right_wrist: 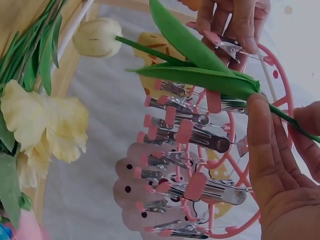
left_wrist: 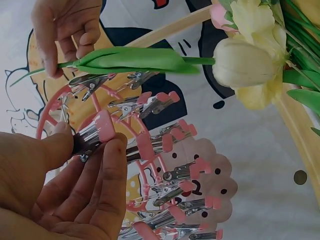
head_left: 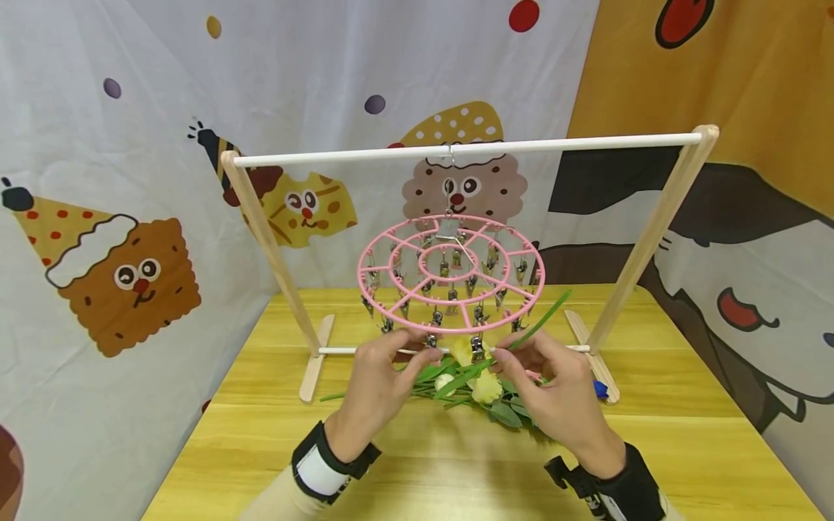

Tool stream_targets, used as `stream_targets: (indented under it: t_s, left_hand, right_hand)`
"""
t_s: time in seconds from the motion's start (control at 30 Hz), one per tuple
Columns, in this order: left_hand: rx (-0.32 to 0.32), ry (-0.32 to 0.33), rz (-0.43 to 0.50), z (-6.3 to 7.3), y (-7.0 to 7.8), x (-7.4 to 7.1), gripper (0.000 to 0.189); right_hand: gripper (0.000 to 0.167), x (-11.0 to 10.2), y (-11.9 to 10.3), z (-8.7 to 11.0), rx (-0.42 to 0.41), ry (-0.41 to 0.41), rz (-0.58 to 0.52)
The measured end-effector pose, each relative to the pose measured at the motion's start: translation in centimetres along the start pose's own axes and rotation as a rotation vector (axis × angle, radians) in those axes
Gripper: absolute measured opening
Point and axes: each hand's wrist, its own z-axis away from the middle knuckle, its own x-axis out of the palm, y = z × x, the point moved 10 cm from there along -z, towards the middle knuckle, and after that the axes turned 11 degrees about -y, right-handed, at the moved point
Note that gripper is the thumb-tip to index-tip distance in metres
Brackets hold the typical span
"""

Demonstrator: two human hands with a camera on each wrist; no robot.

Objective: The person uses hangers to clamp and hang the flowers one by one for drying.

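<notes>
A pink round hanging rack (head_left: 449, 329) with several metal clips hangs in front of me. Near its front rim my left hand (head_left: 384, 376) pinches one metal clip (left_wrist: 94, 134) with pink tips between thumb and fingers. My right hand (head_left: 557, 387) holds the green stem (right_wrist: 285, 116) of an artificial white tulip (right_wrist: 97, 37) between thumb and fingers. Its long green leaves (right_wrist: 195, 80) pass close to the clips, and the bloom points down and away from the right hand. Whether the stem touches a clip, I cannot tell.
A wooden stand with a white top bar (head_left: 365, 153) carries the rack by a hook. Under it, a pile of artificial flowers (head_left: 504, 412) lies on the wooden table (head_left: 423, 477), including pale yellow blooms (right_wrist: 47, 122) and a blue one (head_left: 600, 389). Behind hangs a cartoon-printed curtain (head_left: 293, 72).
</notes>
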Motion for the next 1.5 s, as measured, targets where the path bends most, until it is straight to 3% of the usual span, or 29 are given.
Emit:
stream_targets:
  t_s: [0.37, 0.9, 1.2, 1.5]
  left_hand:
    - [-0.049, -0.009, 0.117, -0.3, -0.7, 0.3, 0.027]
    - [-0.160, 0.040, 0.242, -0.2, -1.4, 0.5, 0.019]
    - [-0.132, 0.083, 0.321, -0.3, -1.1, 0.5, 0.017]
    - [-0.131, 0.059, 0.350, -0.5, -0.9, 1.1, 0.017]
  right_hand:
    - [0.026, 1.4, 0.7, 0.3, 0.031, -0.015, -0.118]
    - [0.023, 2.6, 1.1, 0.3, 0.060, -0.003, -0.215]
    - [0.025, 2.7, 1.4, 0.4, 0.091, 0.021, -0.181]
    - [0.025, 3.0, 1.1, 0.0, 0.052, 0.029, -0.184]
